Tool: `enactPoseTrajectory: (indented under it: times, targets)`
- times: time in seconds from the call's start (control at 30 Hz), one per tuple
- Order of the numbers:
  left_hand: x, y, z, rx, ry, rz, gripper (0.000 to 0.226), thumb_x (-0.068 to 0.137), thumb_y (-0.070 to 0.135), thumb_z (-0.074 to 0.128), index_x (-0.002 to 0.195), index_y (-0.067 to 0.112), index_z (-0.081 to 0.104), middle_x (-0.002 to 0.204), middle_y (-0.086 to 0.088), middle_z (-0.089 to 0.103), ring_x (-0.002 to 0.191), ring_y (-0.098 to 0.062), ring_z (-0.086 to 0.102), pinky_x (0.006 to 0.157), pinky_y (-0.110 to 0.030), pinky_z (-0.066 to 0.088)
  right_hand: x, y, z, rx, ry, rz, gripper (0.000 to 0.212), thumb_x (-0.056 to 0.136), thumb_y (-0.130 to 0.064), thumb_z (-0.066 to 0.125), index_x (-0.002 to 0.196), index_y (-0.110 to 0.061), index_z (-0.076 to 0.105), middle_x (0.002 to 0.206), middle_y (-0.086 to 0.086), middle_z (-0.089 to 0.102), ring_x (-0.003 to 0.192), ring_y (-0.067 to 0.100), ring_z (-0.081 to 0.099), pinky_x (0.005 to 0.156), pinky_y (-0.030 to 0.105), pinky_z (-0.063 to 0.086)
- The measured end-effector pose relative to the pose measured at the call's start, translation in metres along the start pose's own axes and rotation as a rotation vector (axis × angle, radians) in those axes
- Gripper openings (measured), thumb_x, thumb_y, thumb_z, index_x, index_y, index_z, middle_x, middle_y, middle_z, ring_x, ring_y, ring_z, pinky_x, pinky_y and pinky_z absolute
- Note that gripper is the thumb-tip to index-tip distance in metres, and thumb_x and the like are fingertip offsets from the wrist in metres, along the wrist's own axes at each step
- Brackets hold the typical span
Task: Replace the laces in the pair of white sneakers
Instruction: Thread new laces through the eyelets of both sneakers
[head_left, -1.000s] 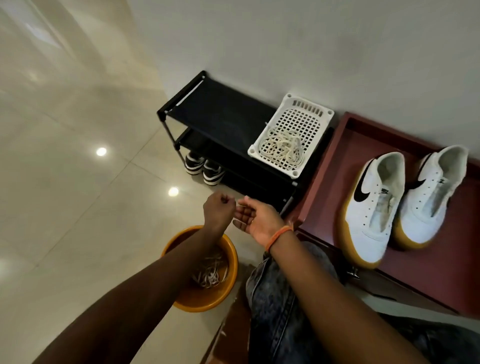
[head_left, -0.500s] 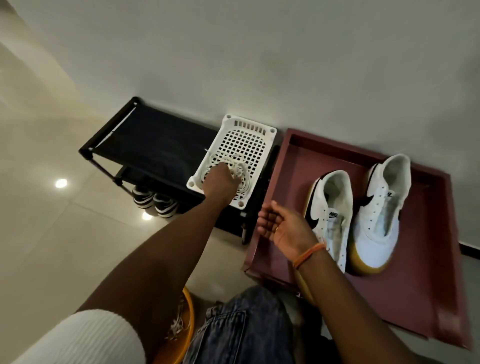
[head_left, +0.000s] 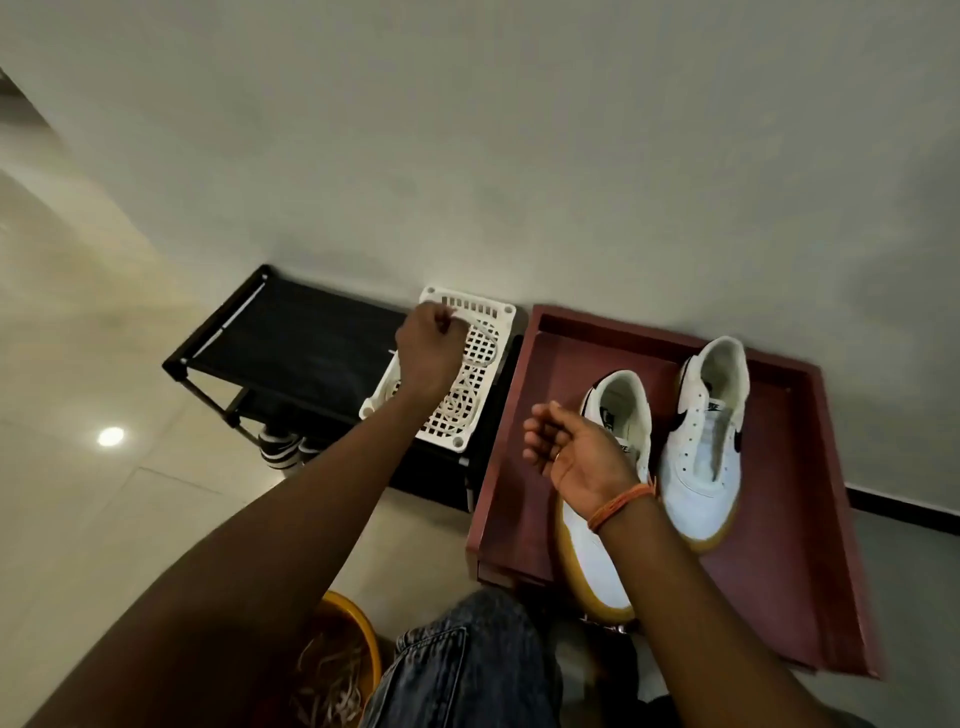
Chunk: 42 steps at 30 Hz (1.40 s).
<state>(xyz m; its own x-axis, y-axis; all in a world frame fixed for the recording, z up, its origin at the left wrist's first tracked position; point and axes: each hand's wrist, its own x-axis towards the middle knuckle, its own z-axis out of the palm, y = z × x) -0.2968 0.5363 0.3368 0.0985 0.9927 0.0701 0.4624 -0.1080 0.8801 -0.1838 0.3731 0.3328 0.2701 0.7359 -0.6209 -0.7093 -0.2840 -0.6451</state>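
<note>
White plastic caught the eye first: a perforated white plastic basket (head_left: 470, 364) sat on top of a low black metal-framed shoe rack (head_left: 291, 348) against the wall, and the left hand (head_left: 428, 351) was right there over it, fingers curled and pinching a pale flat shoelace (head_left: 480, 338) that looped away across the basket's grid. More of that lace, or a second one, lay coiled lower in the basket; which it was could not be told. The right hand (head_left: 576, 449) held nothing. It hovered palm up with fingers loosely bent, well apart from the left, just over the near shoe.

And the shoes themselves: two white sneakers with black swooshes and gum-coloured soles (head_left: 701, 436) stood side by side in a dark red wooden tray (head_left: 779, 571) on the floor, just right of the rack. Their eyelets looked bare, tongues exposed, no lace threaded through either one.

Down at the bottom edge, an orange plastic bowl (head_left: 353, 623) held a tangle of laces (head_left: 327, 680), most likely the old ones, beside a knee in faded blue denim (head_left: 467, 670).

So the reading was this: removal seemed finished on both shoes, and the fresh lace was only being lifted out. All the threading, on both sneakers, looked to be ahead, plus any tying off. Roughly halfway at best.
</note>
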Motion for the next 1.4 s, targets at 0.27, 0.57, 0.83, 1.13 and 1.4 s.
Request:
enactPoseTrajectory:
  times: [0.27, 0.57, 0.83, 1.13, 1.4]
  targets:
    - [-0.031, 0.146, -0.028, -0.395, -0.506, 0.131, 0.013, 0.092, -0.005, 0.051, 0.091, -0.006, 0.064, 0.076, -0.016, 0.065, 0.049, -0.015, 0.057, 0.05, -0.025, 0.046, -0.044, -0.074, 0.004, 0.055, -0.117, -0.144, 0.049, 0.097, -0.053, 0.042, 0.107, -0.007, 0.056, 0.09, 0.019, 0.072, 0.082, 0.029, 0.07, 0.076, 0.042, 0.055]
    - [-0.075, 0.179, -0.035, -0.074, -1.182, 0.298, 0.009, 0.093, 0.01, 0.066, 0.091, 0.008, 0.073, 0.065, -0.001, 0.062, 0.051, -0.01, 0.05, 0.051, -0.021, 0.042, -0.079, -0.172, -0.003, 0.483, -0.171, -0.244, 0.01, 0.078, -0.008, 0.064, 0.085, -0.002, 0.059, 0.074, 0.011, 0.068, 0.067, 0.017, 0.068, 0.062, 0.031, 0.059]
    - [-0.044, 0.131, -0.037, -0.491, -0.539, -0.219, 0.006, 0.093, 0.006, 0.063, 0.091, 0.007, 0.069, 0.074, -0.003, 0.059, 0.052, -0.011, 0.046, 0.049, -0.019, 0.037, -0.075, -0.164, -0.137, 0.249, 0.251, -0.178, 0.025, 0.098, -0.005, 0.045, 0.075, -0.011, 0.047, 0.041, -0.002, 0.051, 0.026, 0.002, 0.034, 0.03, 0.012, 0.028]
    - [-0.069, 0.135, 0.031, -0.4, -0.329, -0.116, 0.016, 0.093, 0.002, 0.057, 0.079, 0.005, 0.064, 0.058, 0.003, 0.061, 0.047, -0.01, 0.052, 0.046, -0.02, 0.042, -0.049, -0.05, -0.221, -0.04, 0.548, -0.11, 0.026, 0.099, -0.01, 0.051, 0.074, -0.008, 0.056, 0.039, 0.0, 0.048, 0.026, 0.005, 0.029, 0.031, 0.01, 0.023]
    - [-0.171, 0.092, 0.142, 0.05, -1.026, 0.42, 0.018, 0.087, 0.008, 0.054, 0.096, 0.002, 0.07, 0.088, -0.01, 0.072, 0.079, -0.019, 0.066, 0.073, -0.037, 0.053, -0.062, -0.033, -0.146, -0.102, 0.154, -0.324, 0.042, 0.097, -0.053, 0.043, 0.113, -0.021, 0.065, 0.087, 0.002, 0.071, 0.064, 0.009, 0.063, 0.048, 0.022, 0.044]
